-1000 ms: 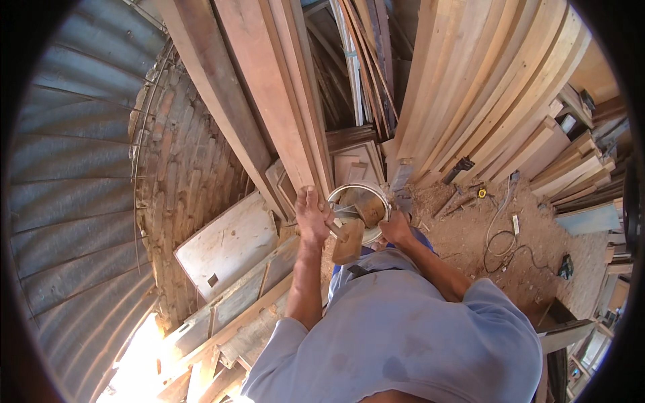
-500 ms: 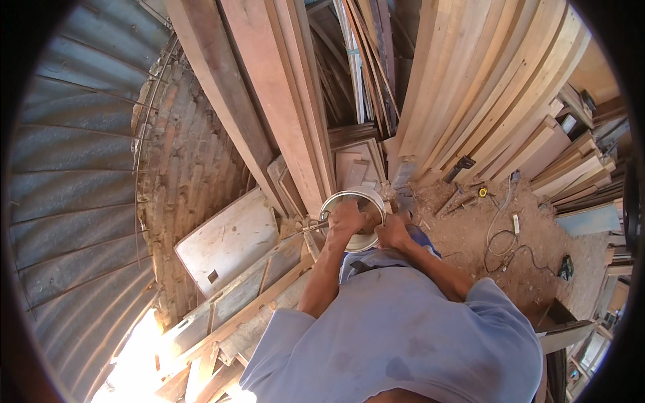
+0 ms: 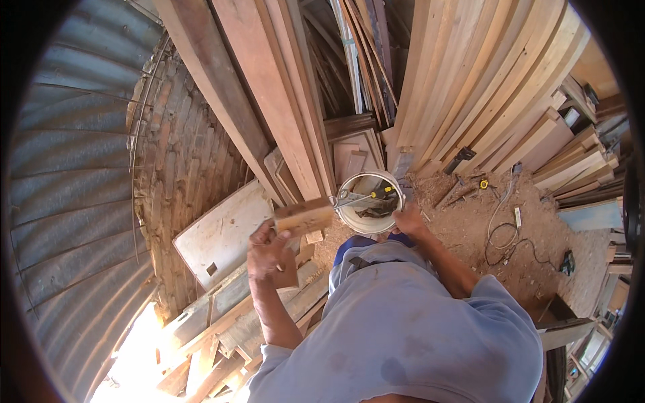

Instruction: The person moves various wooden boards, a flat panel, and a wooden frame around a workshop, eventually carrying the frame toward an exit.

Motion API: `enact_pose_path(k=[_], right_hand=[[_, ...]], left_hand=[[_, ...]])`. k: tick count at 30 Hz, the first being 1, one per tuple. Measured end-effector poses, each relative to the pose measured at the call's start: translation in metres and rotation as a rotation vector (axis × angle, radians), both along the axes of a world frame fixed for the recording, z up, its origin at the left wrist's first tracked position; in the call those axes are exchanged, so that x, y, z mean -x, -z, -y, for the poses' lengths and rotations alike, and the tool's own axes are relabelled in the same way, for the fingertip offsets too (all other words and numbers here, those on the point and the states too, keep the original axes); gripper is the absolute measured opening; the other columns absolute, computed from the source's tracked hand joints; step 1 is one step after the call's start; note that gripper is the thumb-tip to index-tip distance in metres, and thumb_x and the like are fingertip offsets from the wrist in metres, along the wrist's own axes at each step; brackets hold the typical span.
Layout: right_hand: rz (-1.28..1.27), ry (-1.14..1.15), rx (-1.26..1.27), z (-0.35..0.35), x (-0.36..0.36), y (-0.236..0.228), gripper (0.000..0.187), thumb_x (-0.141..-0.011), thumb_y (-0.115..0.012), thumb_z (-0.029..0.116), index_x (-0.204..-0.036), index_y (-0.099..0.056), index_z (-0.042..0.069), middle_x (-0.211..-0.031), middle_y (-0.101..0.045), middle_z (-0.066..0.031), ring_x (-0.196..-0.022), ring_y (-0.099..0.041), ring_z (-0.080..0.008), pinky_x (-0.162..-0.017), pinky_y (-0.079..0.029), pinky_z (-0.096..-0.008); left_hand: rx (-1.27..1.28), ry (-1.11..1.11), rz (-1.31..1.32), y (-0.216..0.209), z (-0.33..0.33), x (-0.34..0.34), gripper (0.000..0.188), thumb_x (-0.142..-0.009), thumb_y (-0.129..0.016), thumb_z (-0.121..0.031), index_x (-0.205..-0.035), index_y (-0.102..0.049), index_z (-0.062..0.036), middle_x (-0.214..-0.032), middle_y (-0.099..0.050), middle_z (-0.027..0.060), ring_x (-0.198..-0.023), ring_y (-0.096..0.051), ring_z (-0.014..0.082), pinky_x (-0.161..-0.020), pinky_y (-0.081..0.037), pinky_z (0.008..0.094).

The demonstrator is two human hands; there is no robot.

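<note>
Head: block [image 3: 305,216] in left fingers [image 3: 261,234]

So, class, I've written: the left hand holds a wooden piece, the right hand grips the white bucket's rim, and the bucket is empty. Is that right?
Not quite: the white bucket isn't empty. The head view shows a yellow-and-black tool and other items inside. The left hand does hold a wooden piece, and the right hand grips the rim.

The bucket [image 3: 367,177] is white, the wooden block [image 3: 308,217] brown.
</note>
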State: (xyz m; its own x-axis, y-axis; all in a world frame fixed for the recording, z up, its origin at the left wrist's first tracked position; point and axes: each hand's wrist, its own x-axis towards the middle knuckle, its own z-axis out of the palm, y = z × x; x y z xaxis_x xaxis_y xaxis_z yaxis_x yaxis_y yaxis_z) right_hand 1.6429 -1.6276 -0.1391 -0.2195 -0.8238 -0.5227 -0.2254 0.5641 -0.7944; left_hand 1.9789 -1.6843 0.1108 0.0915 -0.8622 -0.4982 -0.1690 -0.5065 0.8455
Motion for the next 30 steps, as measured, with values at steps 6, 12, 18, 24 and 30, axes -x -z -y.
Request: enact_pose_path(k=[6,12,18,24,30], right_hand=[[0.202,0.163,-0.155,0.014,-0.002,-0.090,0.022,-0.073,-0.046,0.003,-0.079,-0.059,-0.014,-0.063,-0.062,-0.0211,-0.049,-0.064,-0.0236,-0.041,-0.052,-0.0302],[0.192,0.164,-0.188,0.010,0.000,-0.092,0.024,-0.073,-0.046,0.003,-0.080,-0.059,-0.016,-0.063,-0.062,-0.0214,-0.050,-0.064,-0.0245,-0.041,-0.053,-0.0301],[0.119,0.130,-0.129,-0.004,-0.005,-0.061,0.026,-0.072,-0.047,0.004,-0.080,-0.058,-0.018,-0.063,-0.061,-0.0238,-0.050,-0.064,-0.0259,-0.041,-0.053,-0.0305],[0.021,0.043,-0.052,-0.008,-0.022,-0.083,0.027,-0.073,-0.048,0.006,-0.080,-0.056,-0.020,-0.066,-0.060,-0.0268,-0.048,-0.063,-0.0277,-0.041,-0.052,-0.0338],[0.196,0.100,-0.264,-0.017,-0.010,-0.076,0.057,-0.073,-0.043,-0.002,-0.127,-0.027,-0.006,-0.077,-0.060,-0.0239,-0.050,-0.063,-0.0273,-0.036,-0.052,-0.0325]], left_hand=[[0.067,0.051,0.200,0.003,0.008,-0.012,0.035,-0.078,-0.068,-0.011,-0.110,-0.060,0.0003,-0.060,-0.042,-0.0070,-0.051,-0.036,0.0025,-0.045,-0.031,0.0202],[0.085,0.244,0.232,0.011,0.006,0.027,0.038,-0.076,-0.070,-0.014,-0.111,-0.060,-0.0014,-0.063,-0.046,-0.0051,-0.057,-0.039,0.0042,-0.050,-0.034,0.0217],[0.158,0.605,0.505,0.037,0.004,0.086,0.037,-0.075,-0.069,-0.024,-0.107,-0.062,-0.0054,-0.066,-0.053,0.0039,-0.058,-0.048,0.0138,-0.055,-0.042,0.0295],[0.692,0.681,0.624,0.146,-0.013,0.116,0.048,-0.075,-0.069,-0.034,-0.113,-0.057,-0.0077,-0.074,-0.060,0.0131,-0.065,-0.058,0.0207,-0.060,-0.047,0.0336],[0.145,0.508,0.335,0.016,0.016,0.126,0.040,-0.077,-0.070,-0.017,-0.115,-0.058,-0.0093,-0.059,-0.048,-0.0007,-0.049,-0.044,0.0078,-0.047,-0.040,0.0268]])
